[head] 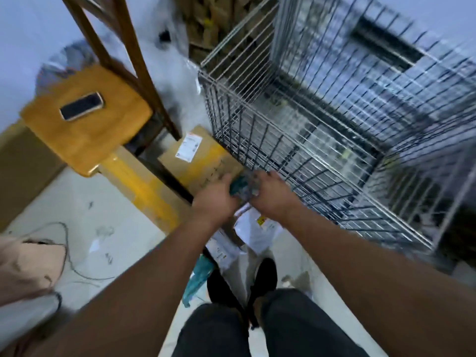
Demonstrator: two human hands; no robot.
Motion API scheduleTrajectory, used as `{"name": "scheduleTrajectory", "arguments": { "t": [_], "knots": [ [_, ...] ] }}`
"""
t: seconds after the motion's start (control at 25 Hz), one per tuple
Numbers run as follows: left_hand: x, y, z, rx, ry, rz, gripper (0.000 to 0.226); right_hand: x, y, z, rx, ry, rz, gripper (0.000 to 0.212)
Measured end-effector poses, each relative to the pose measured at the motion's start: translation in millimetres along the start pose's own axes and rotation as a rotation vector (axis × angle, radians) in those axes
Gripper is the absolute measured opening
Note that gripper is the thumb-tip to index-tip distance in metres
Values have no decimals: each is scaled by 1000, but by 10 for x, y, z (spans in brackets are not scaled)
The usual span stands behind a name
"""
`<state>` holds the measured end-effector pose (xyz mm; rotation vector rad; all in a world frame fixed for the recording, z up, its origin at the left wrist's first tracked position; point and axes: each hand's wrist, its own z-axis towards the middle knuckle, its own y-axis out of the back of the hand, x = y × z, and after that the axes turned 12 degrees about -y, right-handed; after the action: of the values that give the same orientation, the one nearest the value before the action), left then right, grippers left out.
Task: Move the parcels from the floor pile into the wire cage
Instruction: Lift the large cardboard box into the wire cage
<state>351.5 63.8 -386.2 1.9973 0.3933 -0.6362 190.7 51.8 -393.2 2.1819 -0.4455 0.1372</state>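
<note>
My left hand (215,200) and my right hand (270,193) both grip a small teal and grey parcel (243,185), held between them just outside the near left corner of the wire cage (283,140). The picture is blurred, so the parcel's shape is unclear. White parcel bags (257,229) lie on the floor below my hands, beside my feet. A cardboard box with a white label (198,157) lies against the cage's left wall. A teal bag (197,282) lies near my left shoe.
A wooden chair (87,124) with a phone (82,106) on its seat stands to the left. A yellow-taped carton (140,184) lies under it. Cables (67,248) trail over the floor at left. Stacked cartons (206,24) rise behind the cage.
</note>
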Motion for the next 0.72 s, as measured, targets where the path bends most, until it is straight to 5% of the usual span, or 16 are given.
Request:
{"name": "scheduleTrajectory", "arguments": {
  "t": [0.28,0.52,0.72],
  "knots": [
    [-505,785,-812,-151,-14,33,78,527,993,-1045,-93,68,-22,66],
    [302,825,-1076,-401,296,93,88,1228,443,-1018,11,187,-97,74],
    [1149,405,-628,-418,573,-3,107,1544,-325,-429,108,265,-195,80]
  ]
}}
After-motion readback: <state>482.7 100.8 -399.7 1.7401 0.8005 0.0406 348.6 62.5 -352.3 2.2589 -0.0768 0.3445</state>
